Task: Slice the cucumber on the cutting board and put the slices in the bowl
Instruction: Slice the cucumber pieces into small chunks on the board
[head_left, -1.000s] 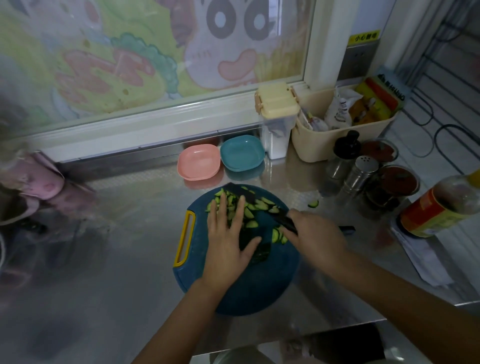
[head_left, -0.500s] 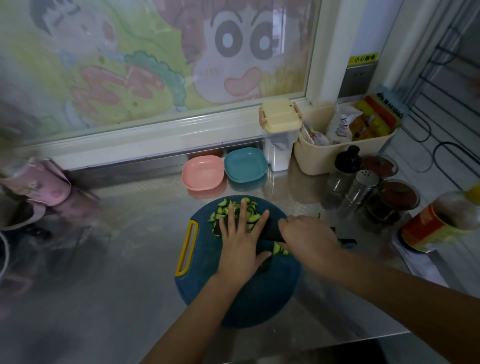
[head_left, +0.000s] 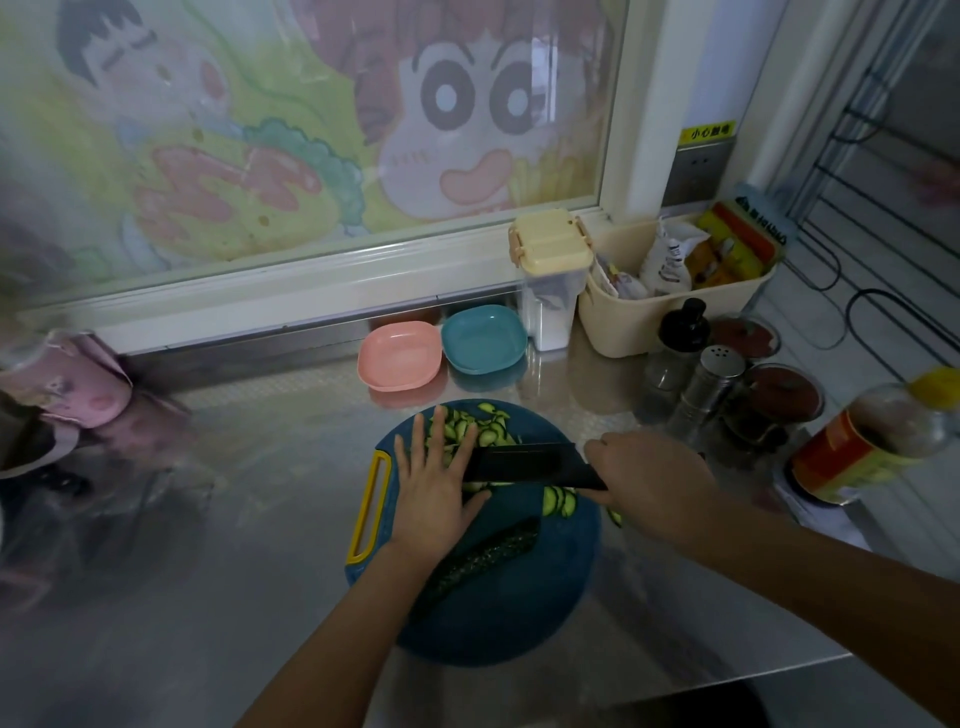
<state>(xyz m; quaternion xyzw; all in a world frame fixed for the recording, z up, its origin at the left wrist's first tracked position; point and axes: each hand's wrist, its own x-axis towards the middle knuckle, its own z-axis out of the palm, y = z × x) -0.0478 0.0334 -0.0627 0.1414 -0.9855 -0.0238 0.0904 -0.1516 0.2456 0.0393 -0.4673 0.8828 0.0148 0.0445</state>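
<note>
Head view, looking down at the work area.

Cutting board (head_left: 519, 613): round, blue, with a yellow handle loop on its left side. It lies flat on the steel tabletop (head_left: 234, 519).

Left hand (head_left: 434, 493): palm down, fingers straight and spread apart, laid on the cucumber slices (head_left: 480, 428) on the far half of the board. Fingertips point away from the person.

Right hand (head_left: 649, 483): fingers curled and clamped round the handle of a black knife (head_left: 519, 462). The blade lies across the board pointing left, and its far end meets the left hand between index finger and thumb. Cannot tell whether the edge touches the board.

Slices: the main heap lies under and beyond the left fingers. A short overlapping row lies just below the blade near the right hand. All slices in view lie on or at the board.

Uncut cucumber piece (head_left: 488, 553): dark green, lying diagonally on the near half of the board, its lower end hidden under the left forearm.

Pink bowl (head_left: 400, 356) and teal bowl (head_left: 484, 339): side by side just beyond the board, below the window frame.

Right of the bowls: a clear container with a cream lid (head_left: 550, 249), a cream basket (head_left: 628, 327) of packets, a steel shaker (head_left: 709, 384), and an orange-labelled bottle (head_left: 852, 452)
</note>
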